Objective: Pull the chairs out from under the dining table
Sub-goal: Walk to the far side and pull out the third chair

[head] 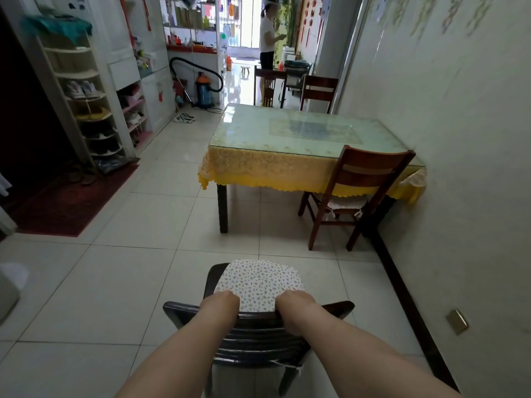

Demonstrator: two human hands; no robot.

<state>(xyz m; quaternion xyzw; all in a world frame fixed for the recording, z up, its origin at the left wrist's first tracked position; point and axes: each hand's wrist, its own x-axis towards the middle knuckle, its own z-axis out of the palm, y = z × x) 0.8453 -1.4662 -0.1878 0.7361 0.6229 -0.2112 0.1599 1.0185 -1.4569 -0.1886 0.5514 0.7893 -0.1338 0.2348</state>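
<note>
A dark wooden chair (258, 337) with a flowered seat cushion stands on the tiled floor right in front of me, well clear of the dining table (287, 156). My left hand (222, 303) and my right hand (294, 305) both grip its top rail. The table has a glass top over a yellow cloth. A second, reddish chair (356, 193) stands at the table's near right corner, its seat partly under the cloth. At the table's far end stand two more chairs, one on the left (268, 84) and one on the right (319, 91).
The right wall (459, 139) runs close along the table. Shoe shelves (86, 110) and a red mat (66, 202) line the left side. A blue vacuum cleaner (204, 91) stands at the back left. A person (268, 38) stands in the far doorway.
</note>
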